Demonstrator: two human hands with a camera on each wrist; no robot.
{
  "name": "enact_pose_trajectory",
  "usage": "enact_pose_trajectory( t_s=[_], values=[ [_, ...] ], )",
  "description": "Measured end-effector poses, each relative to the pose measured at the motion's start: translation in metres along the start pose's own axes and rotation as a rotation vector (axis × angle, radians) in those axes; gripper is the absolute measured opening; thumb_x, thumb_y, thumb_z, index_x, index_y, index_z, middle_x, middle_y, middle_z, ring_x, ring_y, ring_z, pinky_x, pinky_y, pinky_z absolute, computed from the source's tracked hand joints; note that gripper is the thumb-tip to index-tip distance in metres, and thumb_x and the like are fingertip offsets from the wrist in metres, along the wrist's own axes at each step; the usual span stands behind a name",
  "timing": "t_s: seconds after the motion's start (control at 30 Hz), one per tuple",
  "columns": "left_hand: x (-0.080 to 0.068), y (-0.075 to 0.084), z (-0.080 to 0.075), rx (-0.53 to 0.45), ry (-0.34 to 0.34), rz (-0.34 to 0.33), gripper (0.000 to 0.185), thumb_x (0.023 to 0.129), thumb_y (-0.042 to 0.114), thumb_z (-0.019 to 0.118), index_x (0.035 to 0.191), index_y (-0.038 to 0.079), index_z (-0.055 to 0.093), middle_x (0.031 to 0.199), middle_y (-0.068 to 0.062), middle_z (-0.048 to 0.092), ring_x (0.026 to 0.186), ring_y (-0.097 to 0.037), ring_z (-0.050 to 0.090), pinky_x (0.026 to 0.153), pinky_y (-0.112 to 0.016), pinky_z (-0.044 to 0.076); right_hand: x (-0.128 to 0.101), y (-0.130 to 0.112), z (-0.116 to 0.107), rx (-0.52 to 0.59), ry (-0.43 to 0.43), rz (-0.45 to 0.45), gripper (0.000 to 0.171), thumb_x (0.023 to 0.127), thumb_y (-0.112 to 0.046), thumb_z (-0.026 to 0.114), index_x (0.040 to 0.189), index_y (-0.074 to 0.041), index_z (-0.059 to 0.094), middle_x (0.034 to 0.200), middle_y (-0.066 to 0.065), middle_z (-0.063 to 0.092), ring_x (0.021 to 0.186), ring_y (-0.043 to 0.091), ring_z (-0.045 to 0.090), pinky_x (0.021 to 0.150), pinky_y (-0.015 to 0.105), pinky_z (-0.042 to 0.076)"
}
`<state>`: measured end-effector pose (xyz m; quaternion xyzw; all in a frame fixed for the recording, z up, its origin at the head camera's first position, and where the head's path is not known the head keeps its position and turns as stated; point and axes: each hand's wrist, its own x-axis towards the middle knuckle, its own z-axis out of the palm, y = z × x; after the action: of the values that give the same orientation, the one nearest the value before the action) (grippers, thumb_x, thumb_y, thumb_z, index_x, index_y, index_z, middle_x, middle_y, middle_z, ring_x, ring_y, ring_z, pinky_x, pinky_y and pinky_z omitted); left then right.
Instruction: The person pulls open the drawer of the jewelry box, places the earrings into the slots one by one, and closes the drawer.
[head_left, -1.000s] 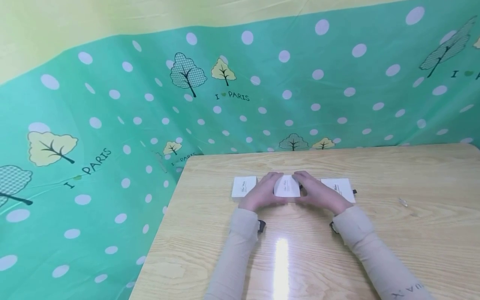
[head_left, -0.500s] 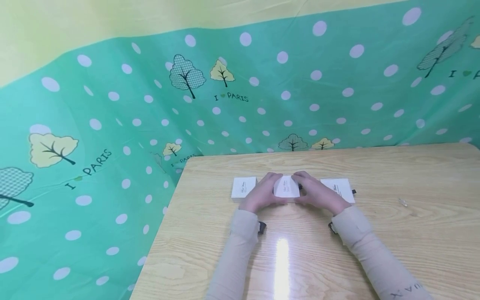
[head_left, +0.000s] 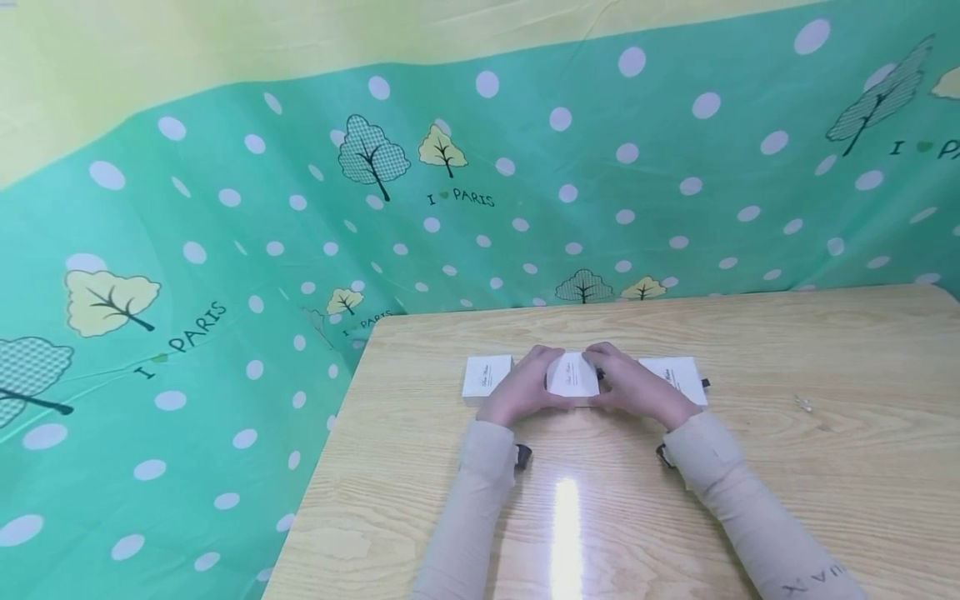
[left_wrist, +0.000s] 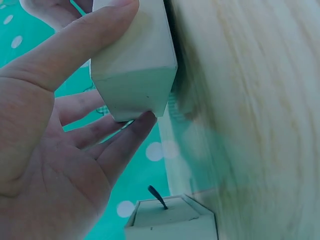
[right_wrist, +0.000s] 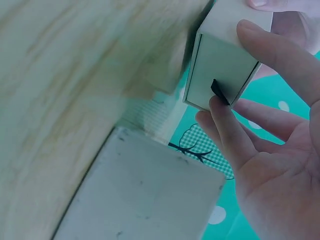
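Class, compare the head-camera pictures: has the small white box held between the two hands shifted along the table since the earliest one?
No. The middle box sits where it did between the left box and right box, both hands holding it.

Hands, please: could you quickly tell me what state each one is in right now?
Left hand: holding the middle white box, thumb and fingers on it.
Right hand: holding the same box's other end.

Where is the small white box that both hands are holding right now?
In the head view, the held box sits mid-table between the left hand and right hand, flanked by two more white boxes.
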<state>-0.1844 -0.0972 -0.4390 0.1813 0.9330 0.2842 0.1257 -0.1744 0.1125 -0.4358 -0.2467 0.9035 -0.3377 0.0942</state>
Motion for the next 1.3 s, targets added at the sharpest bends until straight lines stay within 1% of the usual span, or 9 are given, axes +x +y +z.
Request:
enact_pose_trajectory(
  t_s=[0.2, 0.47, 0.57, 0.83, 0.97, 1.13, 1.3],
  values=[
    [-0.003, 0.002, -0.002, -0.004, 0.009, 0.005, 0.090, 0.072, 0.033, 0.089, 0.148, 0.015, 0.045, 0.144, -0.001, 0.049, 0.125, -0.018, 0.053, 0.109, -0.038, 0.042, -0.004, -0.003, -0.002, 0.003, 0.005, -0.008, 0.075, 0.079, -0.011, 0.083, 0.140, 0.012, 0.045, 0.145, 0.029, 0.041, 0.130, 0.047, 0.047, 0.106, 0.056, 0.042],
    [-0.010, 0.007, -0.006, 0.049, 0.016, 0.010, 0.091, 0.070, 0.033, 0.090, 0.147, 0.014, 0.046, 0.142, -0.001, 0.051, 0.124, -0.018, 0.054, 0.108, -0.037, 0.043, -0.013, -0.008, -0.004, 0.017, 0.011, -0.045, 0.075, 0.078, -0.011, 0.083, 0.140, 0.011, 0.046, 0.145, 0.030, 0.041, 0.130, 0.048, 0.046, 0.106, 0.057, 0.042],
    [-0.014, 0.008, -0.006, 0.033, 0.021, 0.020, 0.090, 0.068, 0.032, 0.091, 0.145, 0.014, 0.048, 0.138, -0.001, 0.053, 0.120, -0.017, 0.055, 0.106, -0.037, 0.044, -0.016, -0.009, -0.005, 0.014, 0.014, -0.051, 0.075, 0.078, -0.011, 0.083, 0.140, 0.010, 0.047, 0.145, 0.030, 0.042, 0.129, 0.047, 0.047, 0.105, 0.056, 0.043],
    [-0.022, 0.010, -0.003, -0.009, 0.017, 0.006, 0.089, 0.066, 0.033, 0.092, 0.144, 0.017, 0.051, 0.136, 0.002, 0.053, 0.115, -0.014, 0.054, 0.102, -0.036, 0.046, -0.026, -0.013, -0.006, 0.034, 0.001, -0.040, 0.075, 0.077, -0.009, 0.083, 0.140, 0.009, 0.047, 0.146, 0.029, 0.041, 0.129, 0.047, 0.048, 0.104, 0.055, 0.044],
    [-0.027, 0.014, -0.002, 0.003, 0.014, 0.014, 0.090, 0.067, 0.035, 0.092, 0.144, 0.017, 0.050, 0.134, 0.002, 0.054, 0.112, -0.014, 0.054, 0.100, -0.036, 0.047, -0.031, -0.014, -0.007, 0.030, 0.010, -0.051, 0.072, 0.077, -0.010, 0.083, 0.138, 0.008, 0.050, 0.144, 0.029, 0.044, 0.127, 0.046, 0.050, 0.103, 0.054, 0.045],
    [-0.034, 0.017, -0.001, 0.034, -0.005, 0.013, 0.091, 0.068, 0.043, 0.090, 0.145, 0.018, 0.049, 0.133, 0.002, 0.055, 0.109, -0.012, 0.055, 0.098, -0.034, 0.048, -0.039, -0.016, -0.009, 0.030, -0.003, -0.056, 0.071, 0.079, -0.014, 0.083, 0.138, 0.008, 0.051, 0.143, 0.028, 0.045, 0.127, 0.045, 0.050, 0.103, 0.055, 0.045],
    [-0.041, 0.022, 0.000, 0.060, -0.007, 0.032, 0.090, 0.069, 0.044, 0.089, 0.145, 0.018, 0.049, 0.133, 0.001, 0.055, 0.108, -0.013, 0.055, 0.094, -0.033, 0.048, -0.047, -0.017, -0.010, 0.021, -0.005, -0.062, 0.073, 0.079, -0.015, 0.083, 0.139, 0.008, 0.049, 0.144, 0.028, 0.044, 0.128, 0.045, 0.049, 0.104, 0.055, 0.044]
  ],
)
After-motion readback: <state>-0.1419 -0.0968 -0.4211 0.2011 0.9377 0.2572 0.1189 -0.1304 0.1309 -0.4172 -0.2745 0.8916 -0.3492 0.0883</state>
